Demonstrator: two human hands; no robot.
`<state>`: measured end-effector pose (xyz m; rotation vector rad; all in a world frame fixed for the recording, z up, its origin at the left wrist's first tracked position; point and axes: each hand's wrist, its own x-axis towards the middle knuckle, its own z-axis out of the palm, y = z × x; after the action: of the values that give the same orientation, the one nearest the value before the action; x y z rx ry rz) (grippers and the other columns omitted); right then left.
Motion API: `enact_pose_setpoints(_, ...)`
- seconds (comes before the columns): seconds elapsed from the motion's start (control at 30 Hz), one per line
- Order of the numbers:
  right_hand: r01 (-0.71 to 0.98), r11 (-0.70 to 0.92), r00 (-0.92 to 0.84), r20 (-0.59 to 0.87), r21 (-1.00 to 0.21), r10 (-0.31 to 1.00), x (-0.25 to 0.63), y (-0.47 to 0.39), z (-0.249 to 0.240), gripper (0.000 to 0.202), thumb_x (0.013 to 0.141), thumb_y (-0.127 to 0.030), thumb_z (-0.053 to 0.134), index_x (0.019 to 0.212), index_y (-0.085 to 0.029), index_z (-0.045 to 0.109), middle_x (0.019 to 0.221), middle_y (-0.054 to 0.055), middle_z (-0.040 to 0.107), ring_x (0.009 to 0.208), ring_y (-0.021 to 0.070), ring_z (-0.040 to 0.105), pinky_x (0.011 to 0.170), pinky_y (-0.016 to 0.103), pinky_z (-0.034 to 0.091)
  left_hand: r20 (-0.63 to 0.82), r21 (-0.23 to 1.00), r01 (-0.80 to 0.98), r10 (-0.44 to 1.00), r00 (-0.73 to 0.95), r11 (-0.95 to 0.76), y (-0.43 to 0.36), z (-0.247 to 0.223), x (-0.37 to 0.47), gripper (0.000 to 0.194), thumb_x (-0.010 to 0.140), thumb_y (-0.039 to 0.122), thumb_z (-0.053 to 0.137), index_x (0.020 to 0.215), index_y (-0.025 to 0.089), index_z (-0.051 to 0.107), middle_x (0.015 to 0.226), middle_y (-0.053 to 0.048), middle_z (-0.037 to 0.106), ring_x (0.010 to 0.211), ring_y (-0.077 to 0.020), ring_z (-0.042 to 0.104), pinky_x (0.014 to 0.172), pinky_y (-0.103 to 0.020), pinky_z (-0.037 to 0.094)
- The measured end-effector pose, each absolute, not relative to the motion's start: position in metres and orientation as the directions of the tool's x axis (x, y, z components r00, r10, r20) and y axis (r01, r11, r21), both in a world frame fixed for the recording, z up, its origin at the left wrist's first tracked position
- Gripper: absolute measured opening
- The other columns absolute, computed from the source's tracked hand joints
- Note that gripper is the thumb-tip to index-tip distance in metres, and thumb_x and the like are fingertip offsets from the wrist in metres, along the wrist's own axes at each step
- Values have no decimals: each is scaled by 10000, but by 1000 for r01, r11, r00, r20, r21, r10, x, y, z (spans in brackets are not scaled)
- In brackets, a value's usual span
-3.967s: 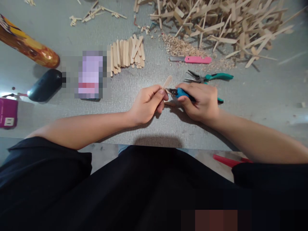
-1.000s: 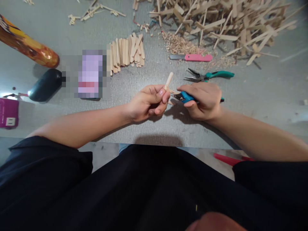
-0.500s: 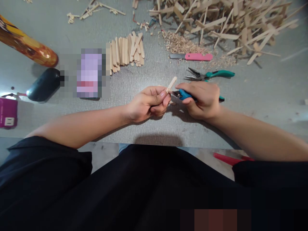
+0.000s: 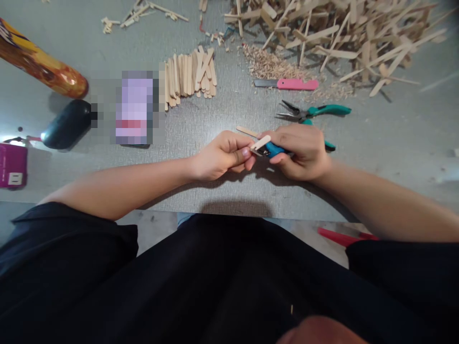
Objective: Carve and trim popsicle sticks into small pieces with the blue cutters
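Over the near middle of the table, my left hand (image 4: pixel 227 155) pinches a short wooden craft stick (image 4: pixel 262 142) between thumb and fingers. My right hand (image 4: pixel 301 150) is wrapped round blue-handled cutting pliers (image 4: pixel 274 149), whose metal jaws meet the stick close to my left fingertips. Whether the jaws are closed on the wood is hard to make out. A second craft stick (image 4: pixel 245 130) points out to the upper left from behind the two hands, its other end hidden. Green-handled needle-nose pliers (image 4: pixel 332 110) lie just beyond my right hand.
A pink-handled knife (image 4: pixel 297 84) lies beside wood shavings (image 4: pixel 270 64) and a large heap of craft sticks (image 4: pixel 344 38). Lined-up sticks (image 4: pixel 184 74) are next to a blurred phone (image 4: pixel 134 107). Farther left are a dark rounded object (image 4: pixel 68 125), an orange tube (image 4: pixel 50 71) and a purple box (image 4: pixel 13 165).
The stick in my left hand has tilted over to the right, across the pliers' jaws. Another stick now shows behind my hands. My hands have come slightly closer together.
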<state>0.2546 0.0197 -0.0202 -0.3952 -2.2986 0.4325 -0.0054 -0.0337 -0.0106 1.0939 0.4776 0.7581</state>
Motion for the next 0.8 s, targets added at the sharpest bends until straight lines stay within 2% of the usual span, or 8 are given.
enact_pose_setpoints(0.1, 159, 904, -671, 628, -398, 394, 255, 20, -23, 528, 1232, -695, 549, 1419, -290, 832, 792, 10, 730, 630, 219, 672, 615, 386, 476, 23, 916, -311, 739, 674, 255, -35, -11, -5, 605, 1012, 745, 891, 813, 195, 737, 528, 57, 435, 446, -76, 333, 481, -264, 259)
enact_pose_setpoints(0.27, 188, 930, -641, 678, -317, 361, 258, 22, -26, 572, 1240, -693, 454, 1388, -286, 829, 844, 38, 798, 646, 239, 723, 618, 403, 513, 39, 917, -334, 784, 620, 218, -34, -11, -4, 610, 999, 744, 915, 847, 174, 760, 614, 21, 575, 472, -74, 443, 494, -256, 328)
enact_pose_setpoints(0.37, 219, 923, -615, 690, -316, 382, 260, 23, -27, 570, 1241, -672, 444, 1327, -267, 835, 851, 59, 811, 653, 242, 713, 629, 415, 521, 33, 920, -343, 834, 551, 190, -33, -11, -3, 607, 983, 745, 934, 870, 173, 766, 636, 20, 606, 484, -81, 500, 499, -248, 366)
enact_pose_setpoints(0.47, 304, 892, -618, 643, -334, 452, 262, 24, -29, 606, 1228, -731, 410, 1222, -299, 835, 769, 44, 744, 627, 243, 649, 629, 428, 486, 16, 924, -340, 868, 497, 178, -33, -11, -1, 608, 973, 755, 942, 900, 178, 766, 637, 32, 606, 465, -71, 490, 486, -241, 356)
enact_pose_setpoints(0.57, 395, 838, -632, 550, -378, 546, 266, 25, -29, 669, 1202, -814, 348, 1135, -339, 814, 769, 49, 718, 672, 269, 652, 679, 457, 487, 17, 914, -370, 897, 442, 165, -33, -12, 0, 605, 923, 727, 1003, 932, 191, 721, 673, 54, 622, 449, -54, 471, 471, -234, 330)
enact_pose_setpoints(0.7, 475, 788, -663, 430, -391, 613, 270, 24, -25, 791, 1170, -880, 216, 1096, -351, 800, 790, 75, 736, 733, 292, 668, 748, 494, 499, 26, 912, -385, 915, 403, 144, -32, -16, -1, 624, 898, 716, 1029, 944, 224, 648, 567, 115, 530, 435, -73, 503, 480, -224, 365)
enact_pose_setpoints(0.8, 434, 815, -657, 484, -384, 578, 270, 26, -24, 699, 1186, -843, 294, 1075, -360, 786, 764, 59, 734, 706, 276, 640, 724, 482, 479, 17, 921, -362, 913, 408, 145, -32, -16, -1, 644, 883, 729, 1033, 921, 225, 634, 578, 85, 623, 474, -93, 588, 508, -226, 426)
